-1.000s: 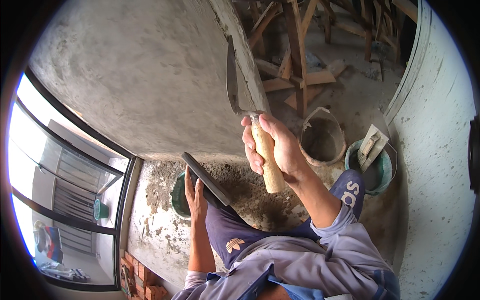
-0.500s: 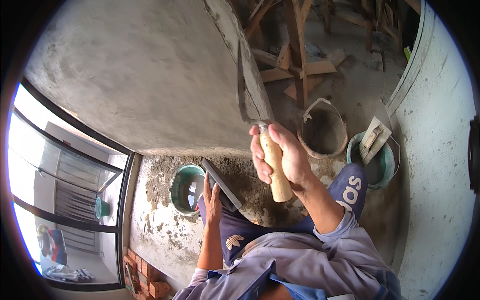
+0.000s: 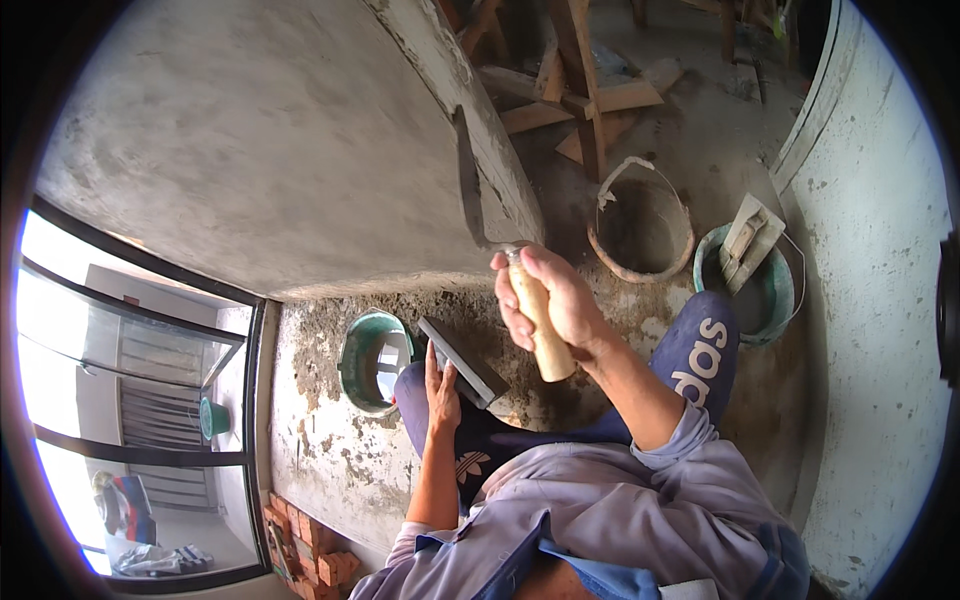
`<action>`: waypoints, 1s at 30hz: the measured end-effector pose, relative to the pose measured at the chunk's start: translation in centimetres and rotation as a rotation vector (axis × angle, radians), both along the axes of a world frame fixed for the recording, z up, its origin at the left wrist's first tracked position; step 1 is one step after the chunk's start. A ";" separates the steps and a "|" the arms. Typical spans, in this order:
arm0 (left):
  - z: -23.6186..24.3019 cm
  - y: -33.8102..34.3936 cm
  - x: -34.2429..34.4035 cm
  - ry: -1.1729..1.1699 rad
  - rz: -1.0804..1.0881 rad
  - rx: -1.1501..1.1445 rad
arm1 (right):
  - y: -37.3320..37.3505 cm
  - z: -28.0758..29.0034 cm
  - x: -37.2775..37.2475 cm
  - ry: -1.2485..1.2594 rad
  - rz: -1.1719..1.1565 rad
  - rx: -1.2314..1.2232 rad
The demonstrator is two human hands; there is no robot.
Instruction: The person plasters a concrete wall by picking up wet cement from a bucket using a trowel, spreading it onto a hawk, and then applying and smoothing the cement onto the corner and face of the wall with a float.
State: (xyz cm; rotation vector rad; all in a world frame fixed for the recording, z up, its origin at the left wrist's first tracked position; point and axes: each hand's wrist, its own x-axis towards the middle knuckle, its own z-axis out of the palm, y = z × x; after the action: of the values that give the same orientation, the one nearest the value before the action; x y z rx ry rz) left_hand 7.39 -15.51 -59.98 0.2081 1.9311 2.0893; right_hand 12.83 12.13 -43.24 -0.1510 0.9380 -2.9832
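Observation:
My right hand (image 3: 562,305) is closed round the wooden handle of a trowel (image 3: 541,325). Its narrow metal blade (image 3: 467,185) points up along the edge of the grey plastered wall (image 3: 270,150); whether it touches is hard to tell. Lower and to the left, my left hand (image 3: 441,397) grips a dark, flat plastering float (image 3: 462,358), tilted above my legs. Its handle is hidden from view. Just left of the float, a green bucket (image 3: 345,372) with greyish liquid stands on the mortar-spattered floor.
A mortar-crusted bucket (image 3: 597,245) and a green bucket (image 3: 782,322) with a pale float (image 3: 750,245) propped in it stand on the right. Wooden trestles (image 3: 580,90) lie beyond. A dark-framed window (image 3: 262,385) is on the left, with bricks (image 3: 310,550) below.
The view has shifted slightly. My right hand and trowel have moved a little down along the wall edge. The float in my left hand sits slightly farther right of the green bucket.

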 end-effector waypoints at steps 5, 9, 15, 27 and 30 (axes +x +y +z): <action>0.4 0.4 0.5 0.017 -0.052 -0.098 | 0.8 -4.3 -2.7 -0.107 -0.055 -0.092; 0.4 -0.1 0.1 0.081 -0.093 -0.164 | 3.8 -9.5 -4.2 -0.226 -0.038 -0.201; 0.0 0.3 0.1 0.022 -0.090 -0.122 | -0.6 -1.8 0.2 -0.053 -0.052 -0.016; 8.3 2.9 -1.3 0.492 0.059 -0.404 | 3.2 -9.1 0.1 -0.190 -0.036 -0.056; 17.4 5.9 -5.5 0.998 0.106 -0.463 | 3.6 -10.3 2.4 -0.278 -0.128 0.067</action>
State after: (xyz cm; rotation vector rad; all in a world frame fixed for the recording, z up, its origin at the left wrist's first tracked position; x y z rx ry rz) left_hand 1.93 -9.62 -42.59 1.2429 2.9352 1.6210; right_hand 15.21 15.71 -53.51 0.3270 1.0447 -2.9707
